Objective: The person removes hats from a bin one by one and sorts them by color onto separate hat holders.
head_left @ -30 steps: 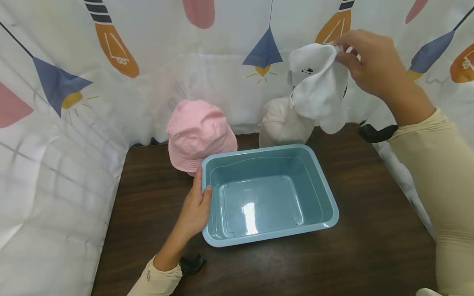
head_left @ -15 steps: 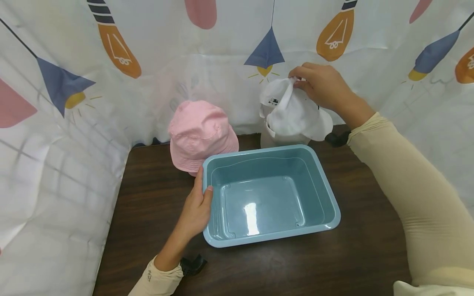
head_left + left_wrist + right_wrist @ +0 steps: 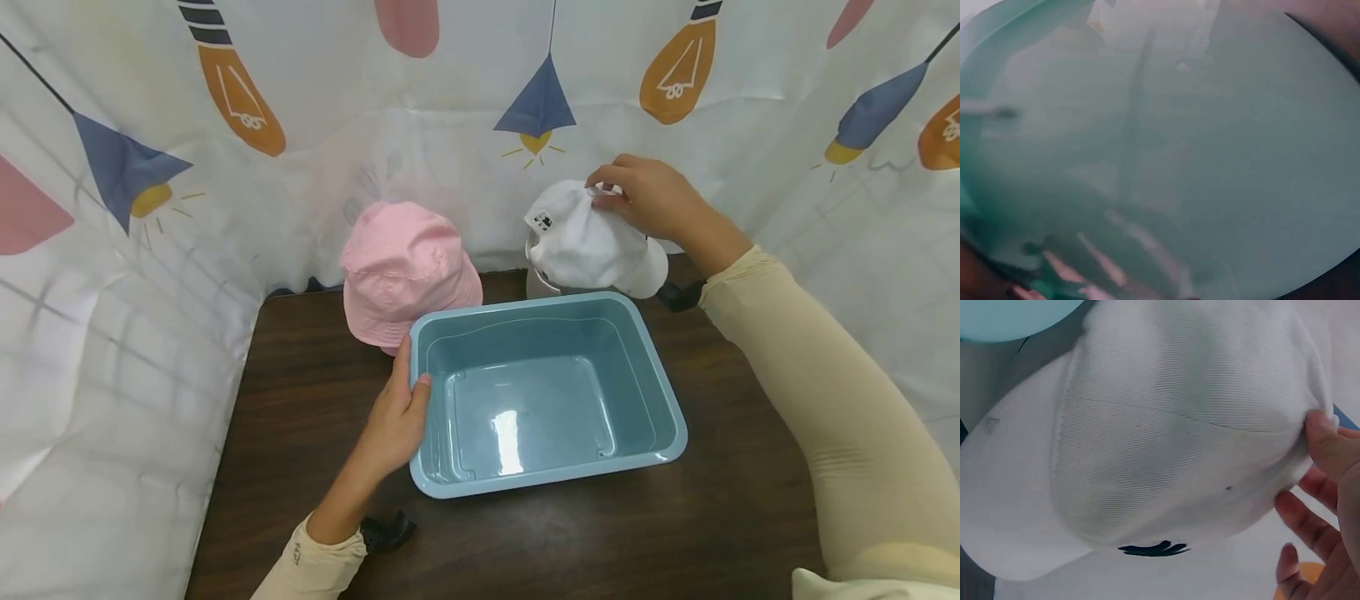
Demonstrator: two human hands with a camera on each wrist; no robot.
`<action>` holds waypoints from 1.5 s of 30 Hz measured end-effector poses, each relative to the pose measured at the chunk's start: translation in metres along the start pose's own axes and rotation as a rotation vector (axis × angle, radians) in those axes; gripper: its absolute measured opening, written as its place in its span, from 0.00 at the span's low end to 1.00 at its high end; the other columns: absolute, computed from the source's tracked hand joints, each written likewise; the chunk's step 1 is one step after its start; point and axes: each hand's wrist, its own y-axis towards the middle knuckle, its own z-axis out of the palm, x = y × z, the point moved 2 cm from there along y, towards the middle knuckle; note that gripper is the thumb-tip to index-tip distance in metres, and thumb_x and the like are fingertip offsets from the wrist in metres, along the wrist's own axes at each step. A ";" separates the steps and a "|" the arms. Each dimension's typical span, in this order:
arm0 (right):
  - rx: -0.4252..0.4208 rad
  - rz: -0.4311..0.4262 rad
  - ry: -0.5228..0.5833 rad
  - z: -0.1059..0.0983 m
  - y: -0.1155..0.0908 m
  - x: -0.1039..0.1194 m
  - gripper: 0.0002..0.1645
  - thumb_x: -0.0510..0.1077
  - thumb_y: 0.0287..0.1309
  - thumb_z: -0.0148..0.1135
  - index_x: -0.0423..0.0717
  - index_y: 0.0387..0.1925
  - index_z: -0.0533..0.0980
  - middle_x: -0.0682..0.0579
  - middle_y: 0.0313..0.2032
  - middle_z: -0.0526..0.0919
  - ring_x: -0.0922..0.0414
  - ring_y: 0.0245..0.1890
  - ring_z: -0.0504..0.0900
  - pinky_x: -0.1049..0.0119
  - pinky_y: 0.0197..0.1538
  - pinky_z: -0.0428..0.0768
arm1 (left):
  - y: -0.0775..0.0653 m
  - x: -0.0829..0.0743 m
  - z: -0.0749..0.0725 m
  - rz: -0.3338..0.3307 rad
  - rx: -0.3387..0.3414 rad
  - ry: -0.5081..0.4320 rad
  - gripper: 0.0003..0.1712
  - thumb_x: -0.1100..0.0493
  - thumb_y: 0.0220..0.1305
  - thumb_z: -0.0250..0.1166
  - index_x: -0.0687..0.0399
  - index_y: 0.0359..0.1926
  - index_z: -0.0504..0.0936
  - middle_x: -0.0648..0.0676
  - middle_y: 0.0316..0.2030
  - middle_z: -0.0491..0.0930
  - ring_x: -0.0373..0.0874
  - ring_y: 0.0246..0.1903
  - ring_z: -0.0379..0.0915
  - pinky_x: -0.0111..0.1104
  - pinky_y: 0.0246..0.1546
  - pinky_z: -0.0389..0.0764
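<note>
My left hand point(image 3: 396, 425) grips the left rim of a blue plastic basin point(image 3: 551, 478), thumb on the inner side. Across the left wrist view, the basin's glossy wall point(image 3: 1210, 137) fills nearly everything, with blurred finger reflections. Behind the basin, my right hand point(image 3: 652, 198) pinches the crown of a white baseball cap point(image 3: 588, 242). Thumb and fingertips hold the cloth in the right wrist view, where the cap point(image 3: 1166, 437) shows its brim and a dark mark. Below it, a beige cap point(image 3: 538, 285) is mostly hidden, the white one overlapping it.
A pink bucket hat point(image 3: 408, 271) sits at the back left, against the basin's corner. The dark wooden table point(image 3: 300, 417) runs around the basin. A white printed cloth point(image 3: 322, 125) hangs as a wall behind and at both sides.
My right hand has brought the white cap left and down from the upper right, onto the beige cap. The left hand and the basin have stayed in place.
</note>
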 end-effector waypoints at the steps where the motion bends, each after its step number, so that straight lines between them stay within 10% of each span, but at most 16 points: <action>1: 0.026 0.022 0.021 0.000 0.000 -0.001 0.20 0.45 0.70 0.64 0.48 0.61 0.78 0.42 0.48 0.82 0.43 0.46 0.80 0.44 0.53 0.79 | 0.001 -0.002 -0.003 0.008 0.017 0.024 0.40 0.56 0.82 0.45 0.57 0.82 0.33 0.66 0.79 0.47 0.62 0.77 0.52 0.61 0.73 0.56; 7: 0.062 0.195 0.164 -0.013 -0.009 -0.014 0.29 0.52 0.75 0.54 0.49 0.72 0.69 0.38 0.59 0.80 0.39 0.54 0.79 0.41 0.55 0.78 | 0.008 -0.036 -0.030 0.085 0.088 0.233 0.37 0.47 0.82 0.45 0.61 0.81 0.47 0.66 0.73 0.59 0.61 0.72 0.58 0.62 0.69 0.64; 11: -0.028 0.481 0.371 -0.021 -0.027 -0.032 0.31 0.59 0.76 0.47 0.54 0.74 0.66 0.41 0.66 0.77 0.42 0.60 0.78 0.45 0.59 0.77 | 0.023 -0.072 -0.043 0.160 0.080 0.384 0.30 0.50 0.81 0.46 0.60 0.75 0.62 0.62 0.65 0.69 0.57 0.66 0.66 0.56 0.67 0.68; 16: -0.053 0.860 0.773 -0.008 -0.058 -0.062 0.42 0.73 0.70 0.44 0.59 0.77 0.60 0.51 0.73 0.69 0.51 0.66 0.72 0.57 0.66 0.75 | 0.071 -0.112 -0.040 0.239 0.147 0.389 0.20 0.57 0.80 0.46 0.60 0.59 0.77 0.58 0.44 0.78 0.53 0.51 0.73 0.46 0.57 0.73; 20: 0.020 1.003 1.105 0.022 -0.085 -0.098 0.47 0.75 0.67 0.44 0.58 0.79 0.56 0.56 0.75 0.63 0.58 0.58 0.71 0.67 0.57 0.76 | 0.124 -0.130 -0.020 0.119 0.219 0.256 0.20 0.54 0.81 0.45 0.57 0.57 0.80 0.54 0.33 0.73 0.48 0.38 0.75 0.40 0.49 0.79; 26: 0.281 1.044 1.343 0.089 -0.117 -0.121 0.51 0.74 0.71 0.35 0.52 0.83 0.41 0.52 0.76 0.60 0.63 0.57 0.73 0.69 0.53 0.76 | 0.188 -0.126 0.026 -0.150 0.262 -0.189 0.20 0.53 0.81 0.48 0.64 0.58 0.74 0.55 0.46 0.72 0.48 0.46 0.70 0.44 0.56 0.82; 30: 0.289 1.037 1.485 0.122 -0.123 -0.116 0.40 0.72 0.73 0.38 0.57 0.76 0.57 0.61 0.50 0.80 0.61 0.51 0.77 0.67 0.47 0.78 | 0.212 -0.119 0.051 -0.275 0.248 -0.353 0.23 0.53 0.81 0.49 0.61 0.67 0.68 0.57 0.65 0.69 0.52 0.62 0.69 0.47 0.61 0.78; 37: 0.130 0.866 1.832 0.142 -0.125 -0.099 0.18 0.53 0.80 0.46 0.55 0.38 0.80 0.59 0.36 0.86 0.60 0.40 0.79 0.63 0.42 0.76 | 0.228 -0.112 0.071 -0.340 0.173 -0.330 0.22 0.54 0.78 0.56 0.62 0.64 0.73 0.58 0.54 0.77 0.49 0.46 0.78 0.44 0.49 0.85; 45: -0.022 0.863 1.894 0.157 -0.122 -0.085 0.16 0.49 0.79 0.48 0.51 0.36 0.79 0.56 0.33 0.82 0.59 0.37 0.77 0.64 0.41 0.75 | 0.233 -0.106 0.073 -0.333 0.212 -0.113 0.21 0.58 0.76 0.59 0.65 0.62 0.71 0.58 0.50 0.73 0.46 0.37 0.77 0.35 0.39 0.87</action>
